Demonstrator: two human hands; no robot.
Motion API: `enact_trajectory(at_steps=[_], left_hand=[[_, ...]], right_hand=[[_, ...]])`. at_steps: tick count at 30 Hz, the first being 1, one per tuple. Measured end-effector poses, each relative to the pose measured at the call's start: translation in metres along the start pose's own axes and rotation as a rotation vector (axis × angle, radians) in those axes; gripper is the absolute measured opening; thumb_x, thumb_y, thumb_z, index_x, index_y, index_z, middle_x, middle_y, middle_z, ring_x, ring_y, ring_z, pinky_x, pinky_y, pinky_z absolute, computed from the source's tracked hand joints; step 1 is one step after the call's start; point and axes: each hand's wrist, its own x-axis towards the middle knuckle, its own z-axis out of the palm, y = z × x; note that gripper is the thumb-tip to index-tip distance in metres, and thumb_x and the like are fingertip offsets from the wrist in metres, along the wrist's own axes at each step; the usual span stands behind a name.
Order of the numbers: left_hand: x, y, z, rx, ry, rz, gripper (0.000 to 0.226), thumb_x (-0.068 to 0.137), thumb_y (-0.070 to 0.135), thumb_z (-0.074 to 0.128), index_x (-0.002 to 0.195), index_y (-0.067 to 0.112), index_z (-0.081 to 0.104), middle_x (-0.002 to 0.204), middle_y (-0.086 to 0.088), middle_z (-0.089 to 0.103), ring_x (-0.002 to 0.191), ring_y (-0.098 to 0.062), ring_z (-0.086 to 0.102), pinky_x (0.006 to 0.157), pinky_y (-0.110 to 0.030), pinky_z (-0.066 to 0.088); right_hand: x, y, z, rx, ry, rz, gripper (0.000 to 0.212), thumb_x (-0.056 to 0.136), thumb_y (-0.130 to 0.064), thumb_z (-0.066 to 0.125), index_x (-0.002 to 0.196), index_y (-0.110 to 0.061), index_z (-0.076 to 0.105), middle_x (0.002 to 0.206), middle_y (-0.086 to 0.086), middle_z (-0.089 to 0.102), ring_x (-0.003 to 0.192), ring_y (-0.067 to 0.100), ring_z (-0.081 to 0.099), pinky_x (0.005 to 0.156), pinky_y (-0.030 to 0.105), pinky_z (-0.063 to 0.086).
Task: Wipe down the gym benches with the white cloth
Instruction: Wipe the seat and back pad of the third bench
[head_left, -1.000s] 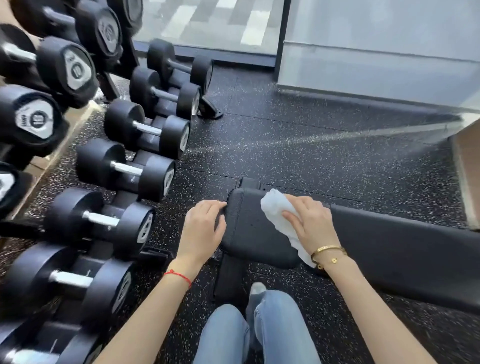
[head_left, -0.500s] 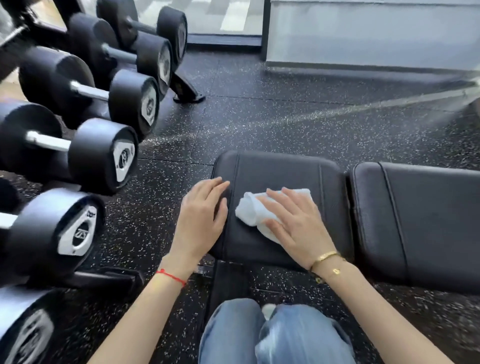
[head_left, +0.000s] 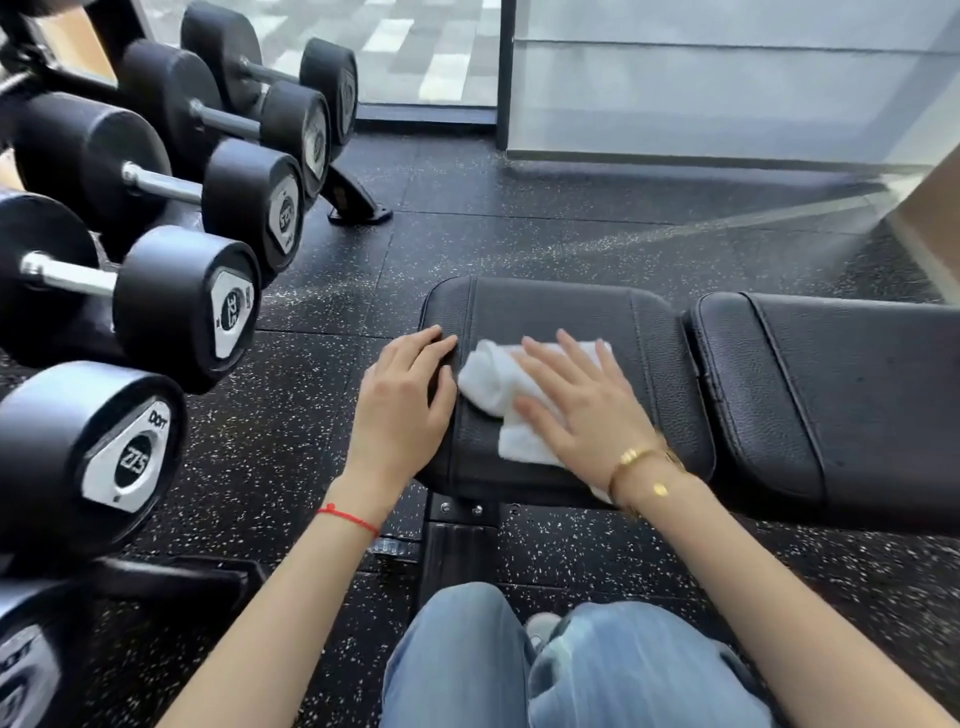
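Observation:
A black padded gym bench lies across the view, with its seat pad (head_left: 550, 306) in the middle and its longer back pad (head_left: 857, 395) to the right. A bunched white cloth (head_left: 491, 379) lies on the seat pad. My right hand (head_left: 576, 405) presses flat on the cloth with fingers spread. My left hand (head_left: 405, 405) rests on the seat pad's left edge, fingers together, holding nothing. Part of the cloth is hidden under my right palm and wrist.
A rack of black dumbbells (head_left: 182, 306) runs along the left, close to my left arm. The floor (head_left: 545, 228) is speckled black rubber. A glass wall (head_left: 727, 78) stands behind the bench. My knees in blue jeans (head_left: 467, 660) are below the bench's steel post (head_left: 457, 551).
My head has tipped down and closer, so the seat pad is seen from above. The right hand has slid the cloth from the pad's far edge onto its top surface.

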Motion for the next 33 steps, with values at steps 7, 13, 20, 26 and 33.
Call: enact_trajectory(at_steps=[7,13,20,26,33], left_hand=[[-0.002,0.001,-0.001,-0.028,-0.011,-0.010,0.046,0.094,0.033,0.039,0.132,0.016,0.060,0.139,0.000,0.055,0.131,-0.018,0.046,0.106,-0.043,0.042],[-0.002,-0.002,0.003,-0.050,-0.010,-0.006,0.046,0.095,0.030,0.039,0.133,0.015,0.059,0.140,-0.001,0.055,0.132,-0.020,0.045,0.107,-0.044,0.041],[-0.004,-0.002,0.003,-0.086,-0.004,-0.014,0.046,0.096,0.030,0.039,0.134,0.016,0.058,0.141,0.000,0.053,0.134,-0.018,0.042,0.112,-0.042,0.037],[-0.004,-0.001,0.003,-0.080,-0.009,-0.015,0.047,0.095,0.031,0.037,0.135,0.016,0.057,0.142,0.001,0.052,0.134,-0.017,0.041,0.114,-0.039,0.035],[-0.005,-0.001,0.003,-0.102,0.002,-0.028,0.043,0.095,0.026,0.042,0.134,0.016,0.058,0.142,0.000,0.053,0.135,-0.019,0.042,0.113,-0.042,0.036]], right_hand=[[0.038,0.070,-0.013,-0.049,0.002,0.314,0.066,0.095,-0.057,0.013,0.148,-0.023,0.031,0.158,-0.003,0.026,0.147,0.030,0.013,0.118,0.051,0.006],[0.022,0.010,-0.001,-0.073,-0.003,0.058,0.062,0.097,-0.055,0.012,0.149,-0.026,0.028,0.158,-0.009,0.024,0.148,0.025,0.010,0.119,0.053,0.004],[-0.004,0.067,-0.012,-0.008,0.029,0.196,0.073,0.089,-0.062,0.009,0.148,-0.026,0.032,0.157,-0.006,0.027,0.148,0.027,0.012,0.120,0.048,0.004],[0.052,0.043,0.001,-0.091,0.022,0.132,0.056,0.101,-0.049,0.021,0.149,-0.022,0.029,0.158,-0.003,0.024,0.148,0.026,0.012,0.119,0.048,0.005],[-0.002,0.048,-0.005,0.157,0.371,0.105,0.032,0.089,-0.035,0.058,0.111,-0.014,0.069,0.114,0.010,0.062,0.099,0.030,0.059,0.092,0.037,0.046]])
